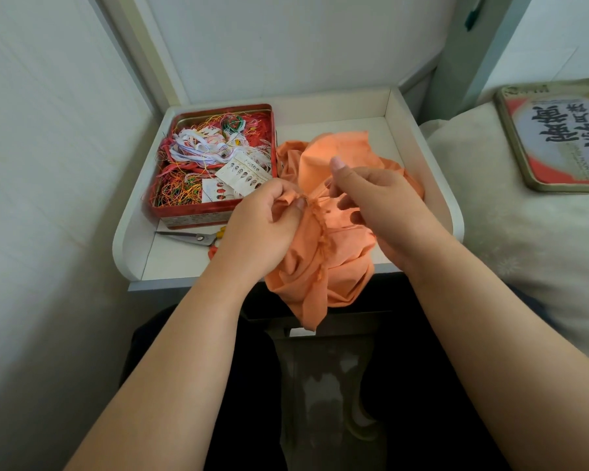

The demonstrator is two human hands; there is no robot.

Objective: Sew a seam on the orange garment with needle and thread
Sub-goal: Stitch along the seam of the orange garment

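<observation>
A: Head view first. What's the stuff made of?

B: The orange garment [323, 253] is thin, soft woven cloth, crumpled into folds, with a frayed raw edge running down its middle. It lies on the front of a white table [454, 212] with a raised rim, and a tail of it hangs over the front edge toward the person's lap. To its left sits a red rectangular tin [215, 212] of metal, lid off, stuffed with tangled coloured thread [184, 185] and paper cards. In front of the tin lie steel scissors [198, 237] with orange handles. On the bed at the right rests a flat tin lid [555, 137] printed with large characters

A: Where is the cloth against each grip?

B: The left hand [262, 226] pinches the top of the frayed edge between thumb and curled fingers, the cloth bunching out just below. The right hand [378, 202] holds the fabric from the other side, thumb raised, fingers curled in against a fold. The seam line runs down between the two hands

A: Needle?

B: Too small to tell. I can't make out needle or sewing thread at the fingertips

A: And the pose?

B: Both bare forearms reach forward from the bottom corners and converge over the table's front edge, the hands close together, knuckles outward, wrists bent slightly inward
</observation>
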